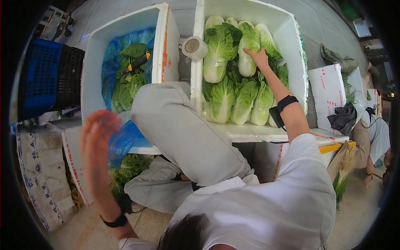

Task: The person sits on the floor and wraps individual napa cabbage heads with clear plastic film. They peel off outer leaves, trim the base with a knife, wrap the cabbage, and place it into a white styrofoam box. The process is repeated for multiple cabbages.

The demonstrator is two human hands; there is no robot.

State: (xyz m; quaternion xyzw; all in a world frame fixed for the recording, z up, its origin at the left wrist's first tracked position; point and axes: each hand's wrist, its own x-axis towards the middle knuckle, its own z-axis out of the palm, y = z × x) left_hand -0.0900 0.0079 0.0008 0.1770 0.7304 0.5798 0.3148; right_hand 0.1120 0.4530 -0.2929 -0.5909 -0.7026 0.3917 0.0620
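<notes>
My right hand (259, 59) lies across a napa cabbage (248, 64) in the upper layer of the right foam box (233, 131), thumb on its near face and fingers toward its right side. Around it are several more napa cabbages (222, 98), pale stems toward me in the lower row. On the left, my left hand (100, 129) is raised near the front of the left foam box (121, 21). It is smeared by motion; its fingers look apart and I see nothing in it. Inside that box, a yellow-and-black cutter (139, 61) rests on loose green leaves (125, 89).
Blue plastic film (109, 54) lines the left box. A tape roll (194, 47) sits between the boxes, by my bent knee (162, 100). Crates (39, 79) stand at far left. Spring onions (342, 175) and another person (373, 133) are at right.
</notes>
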